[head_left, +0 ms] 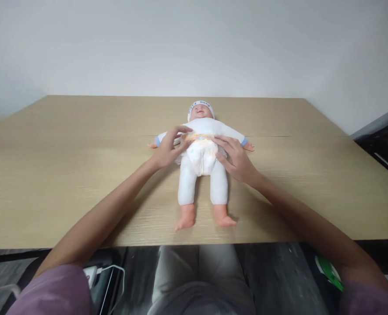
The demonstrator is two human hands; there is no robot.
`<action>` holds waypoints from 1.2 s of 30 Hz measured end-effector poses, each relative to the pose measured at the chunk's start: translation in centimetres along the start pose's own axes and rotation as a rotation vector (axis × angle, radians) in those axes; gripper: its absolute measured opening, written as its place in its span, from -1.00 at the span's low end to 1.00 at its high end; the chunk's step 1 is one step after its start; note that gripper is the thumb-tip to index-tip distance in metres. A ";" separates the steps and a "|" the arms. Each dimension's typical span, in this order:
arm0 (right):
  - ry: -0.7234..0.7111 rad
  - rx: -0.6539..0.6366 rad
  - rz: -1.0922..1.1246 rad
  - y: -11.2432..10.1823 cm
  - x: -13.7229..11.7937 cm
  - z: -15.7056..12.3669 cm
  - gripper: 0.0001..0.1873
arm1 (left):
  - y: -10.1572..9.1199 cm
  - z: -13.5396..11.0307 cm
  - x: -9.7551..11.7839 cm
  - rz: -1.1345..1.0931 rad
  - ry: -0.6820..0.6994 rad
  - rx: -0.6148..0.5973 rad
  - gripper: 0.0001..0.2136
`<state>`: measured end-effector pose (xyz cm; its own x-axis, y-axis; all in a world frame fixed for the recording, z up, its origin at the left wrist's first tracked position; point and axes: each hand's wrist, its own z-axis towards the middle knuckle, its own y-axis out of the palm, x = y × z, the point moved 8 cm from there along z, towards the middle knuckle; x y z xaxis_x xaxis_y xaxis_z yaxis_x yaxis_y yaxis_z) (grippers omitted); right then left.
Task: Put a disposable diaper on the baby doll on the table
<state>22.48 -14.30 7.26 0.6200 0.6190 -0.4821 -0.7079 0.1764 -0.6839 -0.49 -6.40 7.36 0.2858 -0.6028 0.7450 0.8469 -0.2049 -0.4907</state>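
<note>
A baby doll [203, 175] in a white suit and white cap lies on its back on the wooden table [65, 175], feet toward me. A white diaper [201, 155] with an orange waistband is wrapped round its hips. My left hand [169, 146] rests on the doll's left side at the waistband, fingers curved and pressing the diaper's edge. My right hand [235, 157] lies on the other side of the diaper, fingers stretched flat along the waistband.
The table's front edge runs just beyond the doll's feet. Below it are my lap [199, 275], a white cable [115, 280] at the left and a green object [328, 269] on the floor at the right. A dark piece of furniture [384, 144] stands at the far right.
</note>
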 end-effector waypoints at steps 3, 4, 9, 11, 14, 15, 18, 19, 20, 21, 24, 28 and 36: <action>-0.001 0.032 -0.026 0.2 -1.0 0.7 -0.48 | -1.9 -3.0 -2.1 0.231 -0.075 0.064 -0.65; -0.015 0.052 -0.035 0.3 -1.7 1.4 -0.50 | -2.3 -3.9 -2.8 0.299 -0.117 0.066 -0.65; -0.086 -0.020 -0.098 2.6 -4.9 6.3 -0.68 | -2.7 -6.0 -5.2 0.543 -0.232 0.005 -0.64; -0.077 -0.124 -0.142 4.3 -5.2 8.0 -0.73 | -2.8 -6.0 -5.9 0.559 -0.260 0.005 -0.64; -0.040 -0.234 -0.239 6.3 -4.4 9.2 -0.80 | -3.5 -5.8 -7.2 0.461 -0.362 0.008 -0.63; -0.028 -0.247 -0.261 6.7 -3.9 9.4 -0.81 | -3.8 -5.7 -7.7 0.399 -0.414 0.001 -0.62; -0.016 -0.235 -0.270 7.0 -3.0 9.4 -0.81 | -4.5 -4.8 -7.9 0.116 -0.522 0.005 -0.58; -0.015 -0.227 -0.257 7.0 -2.8 9.4 -0.80 | -4.6 -4.1 -7.4 0.023 -0.517 0.020 -0.57; -0.011 -0.221 -0.237 6.9 -2.7 9.3 -0.76 | -4.6 -3.2 -6.7 -0.049 -0.492 0.039 -0.55; -0.006 -0.216 -0.212 6.8 -2.6 9.3 -0.70 | -4.5 -2.3 -5.8 -0.096 -0.461 0.060 -0.55; 0.012 -0.209 -0.135 6.6 -2.3 9.4 -0.45 | -2.4 0.4 -3.2 -0.134 -0.388 0.039 -0.60; 0.062 -0.184 -0.053 6.2 -1.7 9.7 -0.43 | 1.4 2.3 -1.4 -0.185 -0.320 -0.046 -0.64; 0.211 -0.119 -0.033 5.8 -0.4 9.6 -0.56 | 1.3 0.5 -5.3 -0.241 -0.268 0.203 -0.65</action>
<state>14.85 -6.16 8.74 0.7079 0.4383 -0.5539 -0.6491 0.0945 -0.7548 -0.62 -3.09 3.01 0.1524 -0.3282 0.9322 0.9675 -0.1429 -0.2085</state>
